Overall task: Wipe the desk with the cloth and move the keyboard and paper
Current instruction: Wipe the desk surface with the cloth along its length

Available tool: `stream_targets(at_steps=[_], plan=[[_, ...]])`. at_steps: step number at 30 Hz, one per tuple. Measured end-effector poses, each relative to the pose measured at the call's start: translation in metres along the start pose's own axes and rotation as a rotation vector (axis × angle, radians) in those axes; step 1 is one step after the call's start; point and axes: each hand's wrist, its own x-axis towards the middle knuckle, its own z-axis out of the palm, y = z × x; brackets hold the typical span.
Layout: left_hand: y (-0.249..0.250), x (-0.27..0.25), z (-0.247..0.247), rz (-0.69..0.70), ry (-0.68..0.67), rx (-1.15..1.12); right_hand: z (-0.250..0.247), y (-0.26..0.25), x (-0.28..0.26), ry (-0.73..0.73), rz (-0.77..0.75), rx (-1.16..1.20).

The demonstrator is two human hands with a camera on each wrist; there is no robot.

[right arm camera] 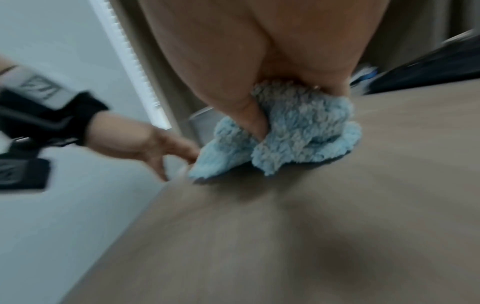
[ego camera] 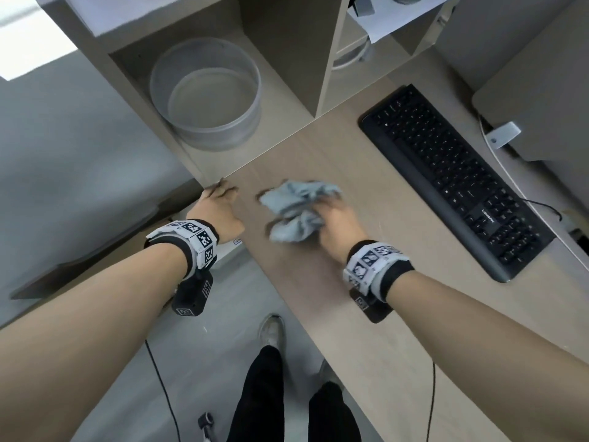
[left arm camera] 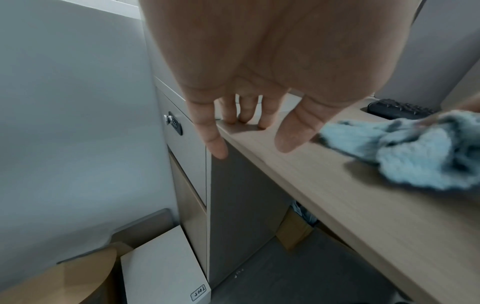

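Observation:
A crumpled light-blue cloth [ego camera: 298, 208] [left arm camera: 415, 152] [right arm camera: 293, 131] lies on the wooden desk [ego camera: 366, 282], and my right hand [ego camera: 334, 218] [right arm camera: 259, 115] grips it against the surface near the desk's left end. My left hand [ego camera: 220, 199] [left arm camera: 249, 115] rests with relaxed fingertips on the desk's left corner, holding nothing. The black keyboard [ego camera: 455, 177] [left arm camera: 400, 109] sits at an angle to the right of the cloth. White paper [ego camera: 385, 19] shows in a shelf compartment at the top.
A round mesh bin [ego camera: 207, 94] stands in the open shelf compartment behind the desk corner. A monitor base [ego camera: 538, 116] and cables lie right of the keyboard. Below the desk are a lockable drawer [left arm camera: 182, 139], boxes and my legs [ego camera: 271, 393].

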Motion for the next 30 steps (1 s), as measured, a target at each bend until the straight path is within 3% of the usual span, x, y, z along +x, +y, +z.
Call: stream_targets(at_steps=[3,5,7,10,12,14,18,20,22,25,28,30], plan=[[0.001,-0.001,0.003,-0.005,0.012,-0.016,-0.030,0.056,-0.014,0.199,0.352,-0.002],[0.004,-0.003,0.006,-0.019,0.031,-0.020,-0.035,0.064,-0.028,0.189,0.467,-0.063],[0.006,-0.004,0.007,-0.018,0.036,-0.019,-0.022,0.045,-0.036,0.143,0.383,-0.151],[0.007,-0.003,0.006,-0.018,0.023,-0.009,0.011,0.006,-0.034,-0.017,0.117,-0.213],[0.005,-0.003,0.004,-0.015,0.012,0.004,0.024,-0.012,-0.032,-0.073,-0.053,-0.134],[0.006,-0.003,0.003,-0.008,0.001,0.007,0.015,-0.013,-0.031,-0.007,-0.068,0.004],[0.007,-0.004,0.006,-0.010,0.032,-0.017,-0.038,0.046,-0.039,0.236,0.280,0.049],[0.006,-0.004,0.008,-0.011,0.042,-0.022,-0.048,0.078,-0.052,0.214,0.458,0.005],[0.005,-0.004,0.010,-0.004,0.050,-0.018,-0.035,0.074,-0.056,0.166,0.493,-0.042],[0.004,-0.004,0.013,0.007,0.060,0.000,0.004,0.023,-0.050,0.077,0.234,-0.070],[0.000,-0.002,0.012,0.029,0.041,0.038,0.039,-0.040,-0.048,-0.149,-0.114,-0.056],[-0.004,0.000,0.009,0.052,0.021,0.054,0.042,-0.067,-0.049,-0.227,-0.242,0.049]])
